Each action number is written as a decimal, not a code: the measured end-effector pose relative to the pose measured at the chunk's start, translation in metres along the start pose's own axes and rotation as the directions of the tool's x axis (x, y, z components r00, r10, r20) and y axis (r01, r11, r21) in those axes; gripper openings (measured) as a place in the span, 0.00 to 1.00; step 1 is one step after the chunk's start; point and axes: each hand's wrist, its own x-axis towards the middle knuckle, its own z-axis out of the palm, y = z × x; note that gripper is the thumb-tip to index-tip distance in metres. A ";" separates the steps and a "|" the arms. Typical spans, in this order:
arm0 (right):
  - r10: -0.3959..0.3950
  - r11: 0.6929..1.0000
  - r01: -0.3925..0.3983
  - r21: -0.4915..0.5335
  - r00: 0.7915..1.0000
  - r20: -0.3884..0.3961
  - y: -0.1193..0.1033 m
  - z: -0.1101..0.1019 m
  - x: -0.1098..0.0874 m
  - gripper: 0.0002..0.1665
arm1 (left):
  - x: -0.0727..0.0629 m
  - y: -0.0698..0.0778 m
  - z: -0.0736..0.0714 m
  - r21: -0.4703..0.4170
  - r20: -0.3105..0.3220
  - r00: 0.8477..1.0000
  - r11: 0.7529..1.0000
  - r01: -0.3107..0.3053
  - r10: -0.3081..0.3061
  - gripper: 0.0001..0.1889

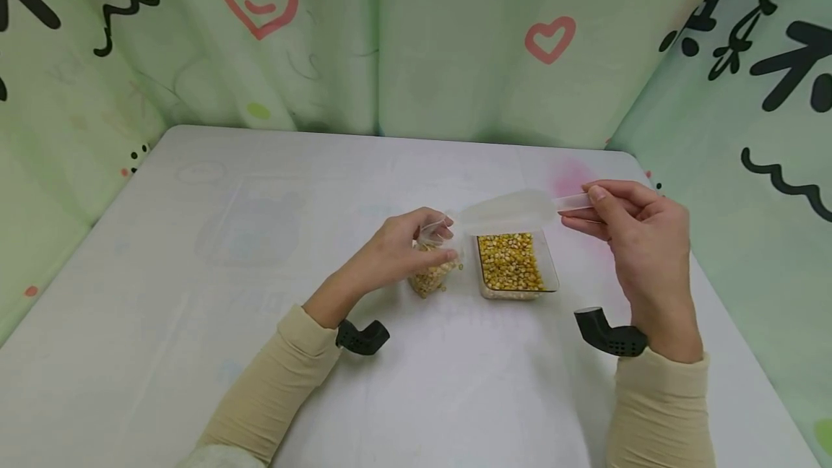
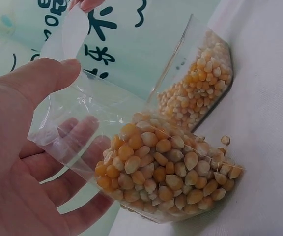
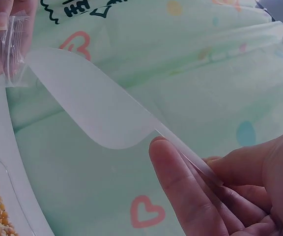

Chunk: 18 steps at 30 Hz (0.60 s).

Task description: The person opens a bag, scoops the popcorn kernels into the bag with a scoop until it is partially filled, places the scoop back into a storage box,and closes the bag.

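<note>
My left hand (image 1: 388,245) holds a clear plastic bag (image 2: 166,172) by its upper part, thumb on one side and fingers behind. Corn kernels fill the bag's lower part. With thumb and fingertips, my right hand (image 1: 640,237) pinches the narrow handle of a white plastic scoop (image 3: 97,98). Its broad, rounded blade reaches left over the far side of the container, its tip at the bag's mouth; whether it is inside I cannot tell. A clear rectangular container (image 1: 551,273) full of yellow corn kernels (image 1: 510,260) stands just right of the bag.
A loose kernel (image 2: 225,140) lies on the white tabletop (image 1: 260,352) between bag and container. Green printed curtains (image 1: 455,42) enclose the table's back and sides. Each wrist wears a black camera mount (image 1: 364,338).
</note>
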 end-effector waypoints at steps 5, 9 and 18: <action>-0.007 0.999 0.009 0.052 1.000 -0.026 -0.002 -0.008 0.002 0.17 | -0.001 -0.001 -0.002 -0.001 -0.017 1.000 1.000 0.000 0.000 0.23; -0.005 0.999 0.007 0.050 0.999 -0.043 -0.002 -0.015 0.003 0.16 | -0.001 -0.003 -0.004 -0.005 -0.034 0.999 1.000 0.002 -0.002 0.23; 0.070 0.993 -0.077 -0.085 0.994 -0.081 0.001 -0.026 0.006 0.14 | -0.001 -0.005 -0.007 -0.004 -0.063 0.998 1.000 0.012 -0.012 0.22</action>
